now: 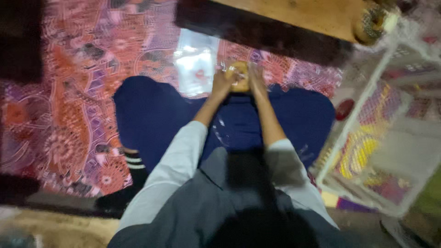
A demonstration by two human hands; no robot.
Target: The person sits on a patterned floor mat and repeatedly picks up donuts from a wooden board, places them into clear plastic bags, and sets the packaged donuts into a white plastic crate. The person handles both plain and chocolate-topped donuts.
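I sit cross-legged in dark blue trousers on a patterned red and purple rug (69,105). My left hand (222,83) and my right hand (256,77) meet in front of my knees, both closed around a small round yellowish-brown thing (240,76). The picture is blurred, so I cannot tell what that thing is. A clear plastic bag (196,62) lies flat on the rug just left of my hands. Light grey sleeves cover my upper arms.
A wooden table edge (303,16) runs across the top, with a round thing (371,25) at its corner. A white wire rack or basket (367,115) stands at the right, a small red round object (344,109) beside it. A striped sock (134,163) shows at lower left.
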